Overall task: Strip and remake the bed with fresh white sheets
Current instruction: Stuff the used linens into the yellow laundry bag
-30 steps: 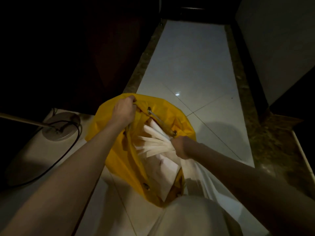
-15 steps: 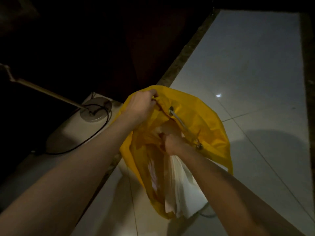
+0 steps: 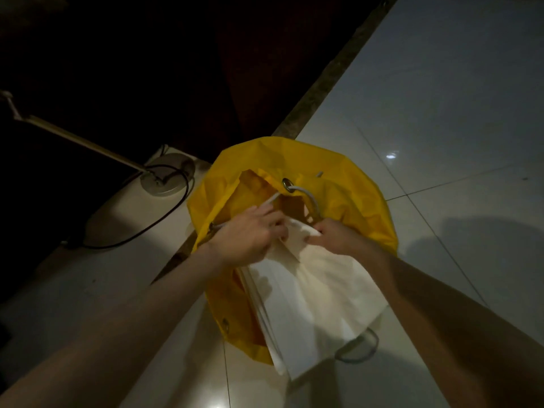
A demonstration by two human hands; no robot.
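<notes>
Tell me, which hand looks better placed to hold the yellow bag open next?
Probably the left hand: it sits by the yellow bag rim and cord. The right hand pinches the white sheet nearer the middle.

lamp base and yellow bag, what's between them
In the head view, a black cord loops across the pale ledge between the lamp base and the yellow bag; nothing else shows there.

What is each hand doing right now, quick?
Left hand: closed, gripping the folded white sheet at the mouth of the yellow bag.
Right hand: closed, pinching the same sheet's top edge.
</notes>
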